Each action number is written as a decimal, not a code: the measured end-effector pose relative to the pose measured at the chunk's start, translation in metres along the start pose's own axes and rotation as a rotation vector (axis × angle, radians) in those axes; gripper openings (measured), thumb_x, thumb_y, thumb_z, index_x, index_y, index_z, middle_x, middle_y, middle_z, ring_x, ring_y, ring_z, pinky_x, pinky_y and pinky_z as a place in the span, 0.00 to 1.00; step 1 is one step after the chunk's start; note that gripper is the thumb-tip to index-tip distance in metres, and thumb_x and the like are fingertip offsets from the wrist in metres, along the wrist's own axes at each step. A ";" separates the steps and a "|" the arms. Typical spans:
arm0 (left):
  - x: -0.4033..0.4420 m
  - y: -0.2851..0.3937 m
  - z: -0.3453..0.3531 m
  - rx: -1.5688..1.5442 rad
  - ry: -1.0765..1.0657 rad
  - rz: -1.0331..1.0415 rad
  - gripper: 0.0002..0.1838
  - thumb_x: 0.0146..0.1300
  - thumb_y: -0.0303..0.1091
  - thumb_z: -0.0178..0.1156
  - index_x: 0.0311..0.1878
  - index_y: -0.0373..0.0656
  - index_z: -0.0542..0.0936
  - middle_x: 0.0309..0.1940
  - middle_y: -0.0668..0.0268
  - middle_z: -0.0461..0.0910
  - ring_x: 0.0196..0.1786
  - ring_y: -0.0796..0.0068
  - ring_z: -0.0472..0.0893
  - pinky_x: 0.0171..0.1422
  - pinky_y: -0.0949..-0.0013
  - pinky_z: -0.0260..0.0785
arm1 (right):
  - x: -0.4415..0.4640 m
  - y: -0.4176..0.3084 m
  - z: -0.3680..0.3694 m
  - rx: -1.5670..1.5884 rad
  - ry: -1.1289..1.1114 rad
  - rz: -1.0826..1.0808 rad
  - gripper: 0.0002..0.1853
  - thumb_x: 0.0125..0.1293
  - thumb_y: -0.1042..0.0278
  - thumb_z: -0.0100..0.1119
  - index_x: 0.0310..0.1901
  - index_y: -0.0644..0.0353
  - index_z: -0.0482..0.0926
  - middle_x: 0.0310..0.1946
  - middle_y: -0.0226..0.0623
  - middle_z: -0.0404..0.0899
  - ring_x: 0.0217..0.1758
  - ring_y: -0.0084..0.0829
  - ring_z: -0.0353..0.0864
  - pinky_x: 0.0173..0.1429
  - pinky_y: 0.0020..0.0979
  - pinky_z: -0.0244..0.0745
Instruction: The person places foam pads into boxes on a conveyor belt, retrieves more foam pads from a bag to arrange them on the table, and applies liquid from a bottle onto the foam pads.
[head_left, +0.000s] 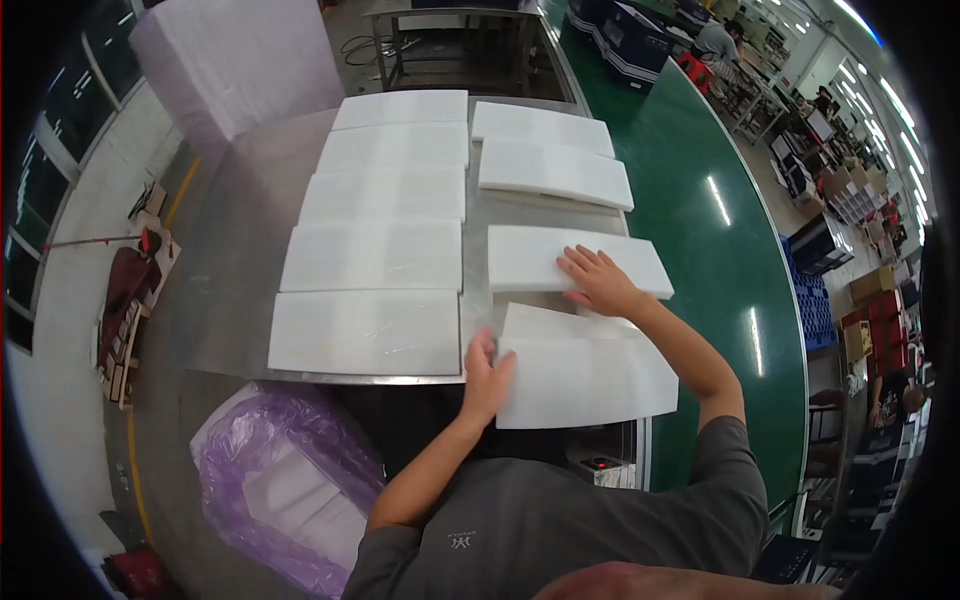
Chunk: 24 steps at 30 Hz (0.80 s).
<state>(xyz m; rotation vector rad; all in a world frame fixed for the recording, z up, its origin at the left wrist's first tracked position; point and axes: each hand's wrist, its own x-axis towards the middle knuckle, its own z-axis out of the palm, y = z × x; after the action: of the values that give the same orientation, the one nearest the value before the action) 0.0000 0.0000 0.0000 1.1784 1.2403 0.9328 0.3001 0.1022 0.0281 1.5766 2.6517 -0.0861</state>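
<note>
White foam slabs lie in two columns on a metal table. My right hand (598, 282) rests flat, fingers spread, on one foam slab (525, 258) in the right column. Nearer to me, another foam slab (590, 380) overhangs the table's front edge, and part of a further piece shows behind it. My left hand (487, 385) is at that near slab's left edge, thumb and fingers apart, slightly blurred; whether it touches the slab I cannot tell. The left column's nearest slab (365, 333) lies just left of this hand.
The metal table (235, 240) adjoins a green conveyor surface (700, 230) on the right. A purple plastic bag (225, 480) with white foam pieces stands below at left. A tall wrapped block (235, 70) is at the back left. Other people sit at far right.
</note>
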 end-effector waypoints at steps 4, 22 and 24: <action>-0.046 -0.023 0.067 0.373 0.043 0.216 0.37 0.63 0.36 0.63 0.72 0.35 0.61 0.67 0.45 0.65 0.65 0.48 0.68 0.72 0.53 0.60 | 0.014 0.050 -0.001 -0.187 0.052 -0.001 0.35 0.74 0.52 0.57 0.76 0.56 0.58 0.80 0.44 0.54 0.83 0.49 0.51 0.80 0.50 0.56; -0.047 -0.052 0.092 0.198 0.043 0.059 0.32 0.64 0.35 0.64 0.68 0.33 0.64 0.62 0.46 0.67 0.59 0.53 0.72 0.67 0.58 0.69 | 0.022 0.056 -0.018 0.155 0.176 -0.110 0.35 0.68 0.56 0.65 0.72 0.61 0.64 0.74 0.56 0.61 0.78 0.59 0.59 0.80 0.50 0.55; -0.050 -0.046 0.088 0.046 0.034 0.010 0.31 0.64 0.34 0.65 0.66 0.32 0.66 0.60 0.46 0.68 0.56 0.53 0.74 0.65 0.58 0.70 | -0.030 0.013 -0.037 0.106 0.124 -0.239 0.40 0.67 0.48 0.65 0.73 0.60 0.63 0.75 0.57 0.59 0.77 0.60 0.60 0.79 0.56 0.53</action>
<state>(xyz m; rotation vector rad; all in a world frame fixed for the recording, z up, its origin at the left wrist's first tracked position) 0.0761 -0.0703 -0.0402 1.2101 1.2898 0.9389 0.3254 0.0849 0.0669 1.3238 2.9685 -0.1460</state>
